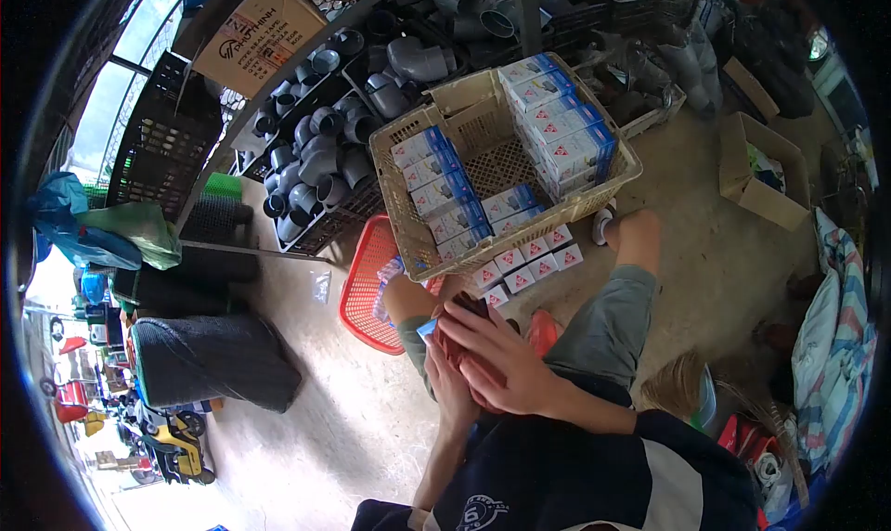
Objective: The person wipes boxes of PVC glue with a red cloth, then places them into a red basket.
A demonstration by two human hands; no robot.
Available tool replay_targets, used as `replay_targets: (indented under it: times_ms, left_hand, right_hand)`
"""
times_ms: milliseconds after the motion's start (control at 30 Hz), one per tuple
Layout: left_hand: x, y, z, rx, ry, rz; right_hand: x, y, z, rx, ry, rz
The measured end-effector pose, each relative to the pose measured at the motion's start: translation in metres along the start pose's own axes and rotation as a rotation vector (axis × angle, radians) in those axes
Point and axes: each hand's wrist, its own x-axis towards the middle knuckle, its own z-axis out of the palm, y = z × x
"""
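My left hand (449, 382) and my right hand (506, 356) are together above my lap, both closed around a dark red-brown item (471, 353). The fingers cover much of it, so its kind does not show. A small blue-and-white edge (427, 329) sticks out beside my left fingers. Beyond my knees stands a beige plastic crate (408, 243) with white-and-blue boxes (566, 136) stacked on its right side and more along its left. On the floor just before the crate, several small white boxes (520, 278) with red marks stand in rows.
A red plastic basket (357, 299) sits by my left knee. Dark crates of grey pipe fittings (320, 160) are behind it. To the left is a roll of black mesh (218, 359). An opened carton (766, 174) and a broom (677, 382) lie to the right.
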Motion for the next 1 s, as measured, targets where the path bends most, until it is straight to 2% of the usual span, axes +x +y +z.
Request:
replay_targets:
  times_ms: [33, 100, 133, 233, 333, 367, 467, 567, 633, 700, 733, 833, 933, 1000]
  left_hand:
    - [-0.005, 0.007, -0.001, 0.322, 0.005, 0.123]
    - [0.004, 0.022, -0.001, -0.044, -0.014, -0.094]
    - [0.004, 0.036, 0.005, -0.017, 0.001, -0.022]
    - [-0.004, 0.029, 0.003, 0.053, 0.003, 0.063]
    - [-0.008, 0.019, 0.006, 0.024, 0.013, 0.101]
    - [-0.007, 0.022, 0.007, -0.011, 0.016, 0.108]
    - [-0.002, 0.02, 0.007, -0.054, 0.22, 0.106]
    - [-0.002, 0.039, 0.014, -0.028, 0.19, 0.193]
    - [-0.003, 0.013, 0.004, 0.036, 0.205, 0.174]
    - [0.0, 0.005, 0.004, 0.133, 0.216, 0.233]
    - [0.0, 0.007, 0.002, 0.055, 0.154, 0.184]
    - [-0.004, 0.025, 0.01, -0.095, 0.065, 0.155]
    - [0.001, 0.051, 0.021, -0.127, 0.048, 0.126]
    - [0.005, 0.042, 0.02, -0.12, 0.118, 0.122]
  right_hand:
    - [0.001, 0.002, 0.003, 0.086, 0.057, 0.019]
    - [0.004, 0.005, 0.013, 0.255, 0.169, 0.059]
    - [0.005, -0.001, 0.013, 0.251, 0.192, 0.103]
    - [0.007, 0.0, 0.025, 0.461, 0.326, 0.234]
    - [0.006, 0.007, 0.02, 0.429, 0.326, 0.211]
    - [0.002, 0.008, 0.022, 0.501, 0.314, 0.271]
    - [-0.018, 0.012, 0.033, 0.708, 0.255, 0.431]
    - [-0.022, 0.019, 0.031, 0.867, 0.188, 0.501]
    - [-0.012, 0.023, 0.023, 0.929, 0.158, 0.522]
    - [-0.005, 0.016, 0.01, 0.666, 0.175, 0.356]
    - [-0.002, 0.013, 0.003, 0.53, 0.179, 0.272]
    - [0.002, 0.007, -0.01, 0.413, 0.131, 0.174]
    - [-0.002, 0.009, -0.004, 0.202, 0.19, 0.105]
    - [-0.016, 0.013, 0.01, 0.197, 0.177, 0.1]
